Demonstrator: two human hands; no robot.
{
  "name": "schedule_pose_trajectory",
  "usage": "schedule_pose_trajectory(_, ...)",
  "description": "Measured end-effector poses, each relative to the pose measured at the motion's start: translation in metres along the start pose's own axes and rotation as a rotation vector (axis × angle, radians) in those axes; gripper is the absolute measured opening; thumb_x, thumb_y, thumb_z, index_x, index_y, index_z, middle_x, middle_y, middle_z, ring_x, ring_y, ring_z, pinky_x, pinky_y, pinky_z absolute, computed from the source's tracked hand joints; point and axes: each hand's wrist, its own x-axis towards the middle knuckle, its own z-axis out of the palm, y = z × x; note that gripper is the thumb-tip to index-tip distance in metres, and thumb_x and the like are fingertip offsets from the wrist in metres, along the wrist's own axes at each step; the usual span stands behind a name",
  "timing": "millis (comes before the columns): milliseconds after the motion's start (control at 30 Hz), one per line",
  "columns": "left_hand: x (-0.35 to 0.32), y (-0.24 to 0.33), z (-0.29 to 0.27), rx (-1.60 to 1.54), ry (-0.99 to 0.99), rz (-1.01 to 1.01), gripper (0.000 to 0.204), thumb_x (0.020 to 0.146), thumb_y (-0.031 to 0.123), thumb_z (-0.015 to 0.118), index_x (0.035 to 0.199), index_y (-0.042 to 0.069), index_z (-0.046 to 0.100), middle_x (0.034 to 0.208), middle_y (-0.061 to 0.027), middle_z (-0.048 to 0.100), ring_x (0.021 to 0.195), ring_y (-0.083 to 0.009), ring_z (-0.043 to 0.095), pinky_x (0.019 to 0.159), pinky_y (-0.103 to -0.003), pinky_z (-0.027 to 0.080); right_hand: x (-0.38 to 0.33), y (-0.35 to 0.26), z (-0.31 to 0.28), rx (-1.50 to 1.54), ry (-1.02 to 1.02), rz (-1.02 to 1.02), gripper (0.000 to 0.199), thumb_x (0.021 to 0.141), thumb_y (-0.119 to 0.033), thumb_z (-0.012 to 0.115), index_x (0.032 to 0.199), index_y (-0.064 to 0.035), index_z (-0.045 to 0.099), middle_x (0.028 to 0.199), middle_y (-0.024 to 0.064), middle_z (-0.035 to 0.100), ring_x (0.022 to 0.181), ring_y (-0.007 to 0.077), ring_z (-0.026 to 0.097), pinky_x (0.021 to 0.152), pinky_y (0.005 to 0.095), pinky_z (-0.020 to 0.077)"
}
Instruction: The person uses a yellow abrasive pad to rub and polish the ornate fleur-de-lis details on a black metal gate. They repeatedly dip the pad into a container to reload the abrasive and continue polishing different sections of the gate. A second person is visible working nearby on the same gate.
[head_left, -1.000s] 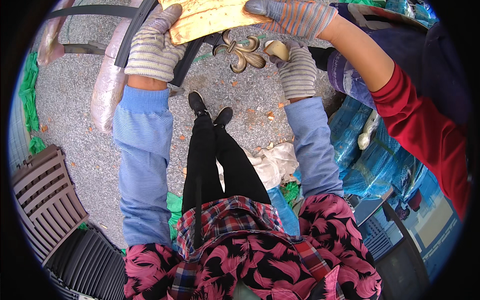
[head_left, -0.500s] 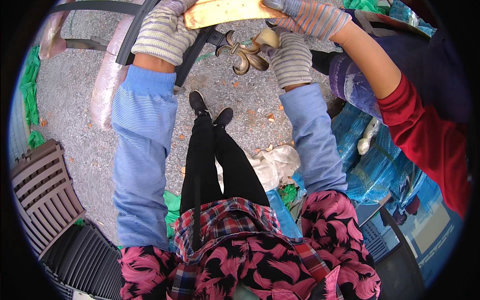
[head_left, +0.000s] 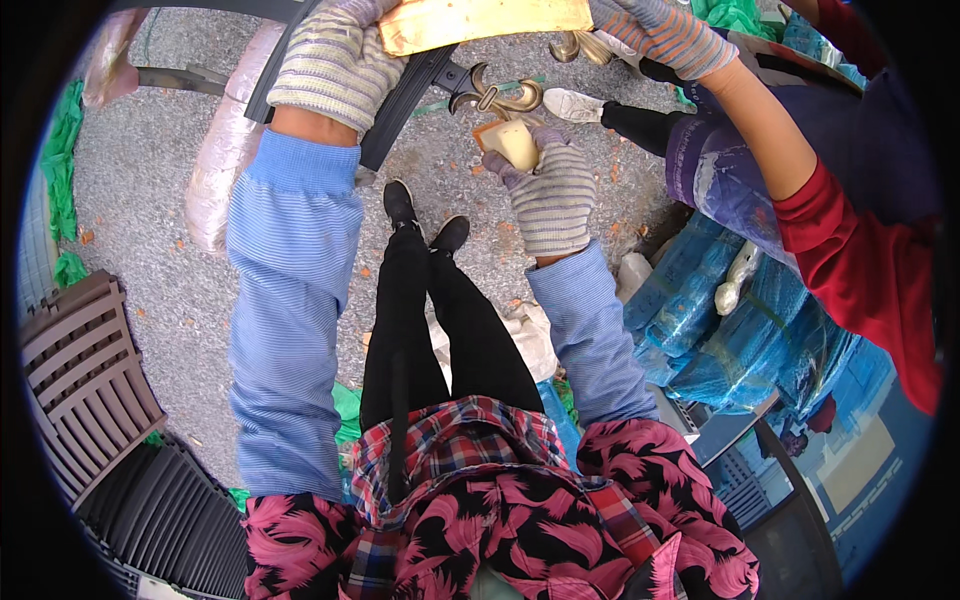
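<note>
My left hand (head_left: 335,65), in a striped knit glove, is closed round a dark metal bar (head_left: 392,125) at the top. A shiny copper-coloured strip (head_left: 485,22) lies against its fingers. In my right hand (head_left: 552,200), gloved alike, I grip a cream-coloured block (head_left: 512,146) with an orange-brown face. Just above the block, a bronze-toned scroll ornament (head_left: 488,98) is fixed to the bar, apart from my hand. A co-worker's gloved hand (head_left: 668,35) is at the strip's right end.
The co-worker's red sleeve (head_left: 855,280) reaches in from the right. Blue-wrapped bundles (head_left: 740,330) lie at right, brown slatted panels (head_left: 90,380) at lower left. A plastic-wrapped roll (head_left: 232,140) and green plastic (head_left: 62,170) lie left. Orange crumbs dot the grey ground (head_left: 300,300).
My right hand has come down and left with the block, away from the ornament. The strip and the co-worker's hand have shifted slightly right. A co-worker's white shoe now shows.
</note>
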Motion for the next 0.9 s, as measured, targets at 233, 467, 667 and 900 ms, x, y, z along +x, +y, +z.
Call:
schedule_pose_trajectory(233,0.005,0.008,-0.013,0.110,0.006,0.026,0.050,0.078,-0.001,0.054,0.125,-0.004,0.036,0.119,-0.0196,0.049,0.109,-0.0295,0.050,0.092,-0.039,0.043,-0.008,-0.020,0.006,0.181,0.269,-0.082,0.042,0.059,-0.005,0.075,0.097,-0.0050,0.059,0.096,0.0153,0.056,0.084,0.0309,0.057,0.073,0.0358,0.0486)
schedule_pose_trajectory(467,0.005,0.021,-0.009,0.198,-0.061,0.031,0.056,0.076,-0.002,0.057,0.126,-0.006,0.033,0.120,-0.0190,0.048,0.107,-0.0279,0.052,0.092,-0.037,0.045,0.016,-0.032,0.020,-0.064,0.039,-0.006,0.041,0.064,-0.014,0.073,0.100,-0.0060,0.057,0.096,0.0153,0.056,0.084,0.0291,0.058,0.072,0.0361,0.0492)
schedule_pose_trajectory(667,0.014,0.024,-0.017,0.215,-0.044,0.005,0.051,0.079,-0.001,0.053,0.126,-0.005,0.033,0.119,-0.0177,0.049,0.109,-0.0266,0.051,0.091,-0.037,0.045,-0.006,-0.040,0.008,-0.164,-0.172,0.124,0.040,0.065,-0.016,0.071,0.100,-0.0072,0.056,0.096,0.0151,0.056,0.084,0.0311,0.058,0.070,0.0371,0.0489)
schedule_pose_trajectory(900,0.014,0.043,-0.009,0.147,-0.099,-0.092,0.051,0.080,-0.001,0.052,0.127,-0.003,0.033,0.119,-0.0174,0.049,0.108,-0.0269,0.051,0.091,-0.037,0.045,-0.001,-0.014,-0.023,-0.055,0.186,0.269,0.040,0.061,-0.019,0.075,0.094,-0.0029,0.058,0.086,0.0157,0.058,0.078,0.0309,0.057,0.068,0.0381,0.0478)
